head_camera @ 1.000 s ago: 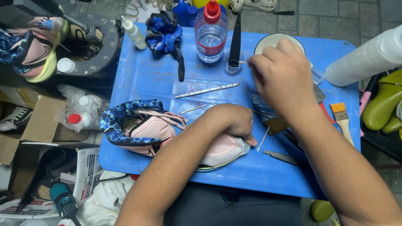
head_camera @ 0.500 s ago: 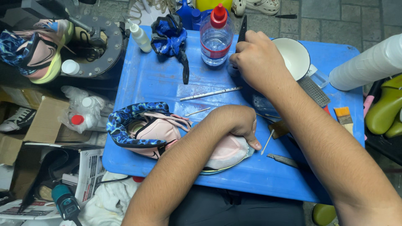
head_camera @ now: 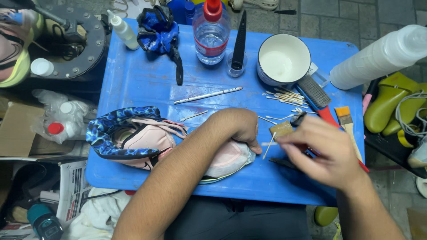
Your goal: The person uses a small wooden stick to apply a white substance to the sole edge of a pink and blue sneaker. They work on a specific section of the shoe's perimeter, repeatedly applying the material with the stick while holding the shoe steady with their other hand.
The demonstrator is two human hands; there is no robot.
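Note:
A pink sneaker (head_camera: pixel 147 142) with a blue patterned collar lies on its side on the blue plastic table (head_camera: pixel 133 84). My left hand (head_camera: pixel 238 126) presses down on its toe end. Just right of the toe, my right hand (head_camera: pixel 322 151) pinches a cotton swab (head_camera: pixel 270 143) whose tip points at the shoe. A small brown block (head_camera: pixel 282 129) lies just behind the swab. Loose cotton swabs (head_camera: pixel 284 95) are scattered near a white enamel bowl (head_camera: pixel 283 60).
A clear water bottle (head_camera: pixel 211 33) with a red cap, a small glass holding a black tool (head_camera: pixel 238 49), a blue cloth (head_camera: pixel 158 33) and a thin white stick (head_camera: pixel 208 95) sit at the back. Brushes (head_camera: pixel 320 98) lie at right, next to a white roll (head_camera: pixel 378 58).
My right hand has come back from the bottle and glass at the table's far side to the front right, now pinching a cotton swab beside the shoe's toe. My left hand stayed on the sneaker.

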